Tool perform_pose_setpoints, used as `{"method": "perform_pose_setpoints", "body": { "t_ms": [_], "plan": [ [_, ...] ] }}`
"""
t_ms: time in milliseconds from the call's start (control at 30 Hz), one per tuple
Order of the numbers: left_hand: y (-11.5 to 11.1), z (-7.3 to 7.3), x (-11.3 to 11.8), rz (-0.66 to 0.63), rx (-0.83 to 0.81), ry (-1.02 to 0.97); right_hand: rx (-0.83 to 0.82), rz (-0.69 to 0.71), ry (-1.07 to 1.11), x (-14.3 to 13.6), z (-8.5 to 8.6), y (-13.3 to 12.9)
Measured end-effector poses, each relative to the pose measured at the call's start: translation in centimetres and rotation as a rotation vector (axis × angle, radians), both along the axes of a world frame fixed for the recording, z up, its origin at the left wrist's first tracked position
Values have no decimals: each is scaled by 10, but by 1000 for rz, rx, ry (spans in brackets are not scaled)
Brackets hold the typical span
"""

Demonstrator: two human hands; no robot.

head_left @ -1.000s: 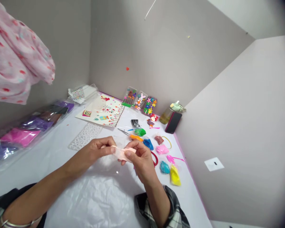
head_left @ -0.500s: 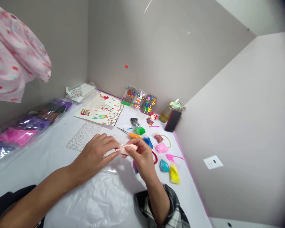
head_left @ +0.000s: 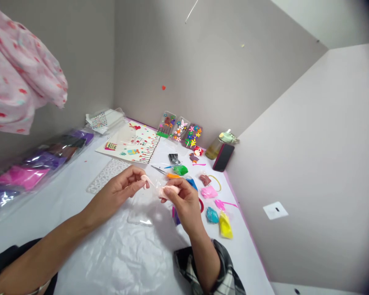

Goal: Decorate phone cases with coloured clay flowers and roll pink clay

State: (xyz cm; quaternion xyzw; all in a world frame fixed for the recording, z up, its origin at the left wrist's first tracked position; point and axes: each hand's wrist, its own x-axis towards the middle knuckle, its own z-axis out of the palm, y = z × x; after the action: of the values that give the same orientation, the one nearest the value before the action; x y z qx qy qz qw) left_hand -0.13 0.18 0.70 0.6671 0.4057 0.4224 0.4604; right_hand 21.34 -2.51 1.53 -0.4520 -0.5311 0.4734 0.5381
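My left hand [head_left: 124,186] pinches a small strand of pale peach clay [head_left: 146,179], which stretches thinly to the right. Between thumb and fingers of my right hand [head_left: 183,200] is a lump of the same peach clay [head_left: 169,191] in a clear wrapper. The two hands are apart over the middle of the table. Beneath them lies a clear flat case [head_left: 140,213]. Scissors [head_left: 164,172] with orange handles rest just beyond my right hand, beside a green clay packet [head_left: 181,170].
Pink [head_left: 209,192], teal [head_left: 212,215] and yellow [head_left: 225,225] packets lie right. A phone [head_left: 224,157] leans on a bottle [head_left: 214,149]. Decorated cases [head_left: 180,128] stand at the wall. A drawn-on sheet [head_left: 135,141] and textured mat [head_left: 107,176] lie left, near bagged clay [head_left: 23,176].
My left hand has moved left and slightly up, away from my right hand, drawing out a strand of peach clay. My right hand has hardly moved and still holds the wrapped lump.
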Motion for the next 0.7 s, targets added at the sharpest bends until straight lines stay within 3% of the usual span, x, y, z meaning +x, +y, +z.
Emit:
{"method": "perform_pose_setpoints", "body": {
  "t_ms": [200,367,567,700],
  "plan": [
    [-4,-2,5,-30,-78,-42,-24,5,30,-1,-1,-1],
    [-5,-8,9,5,33,50,-17,25,51,-5,-2,-1],
    [-8,-20,11,57,319,133,-10,19,65,-6,-4,1],
    [-7,-23,14,-12,229,89,-18,23,38,-11,-5,-2]
  ]
}}
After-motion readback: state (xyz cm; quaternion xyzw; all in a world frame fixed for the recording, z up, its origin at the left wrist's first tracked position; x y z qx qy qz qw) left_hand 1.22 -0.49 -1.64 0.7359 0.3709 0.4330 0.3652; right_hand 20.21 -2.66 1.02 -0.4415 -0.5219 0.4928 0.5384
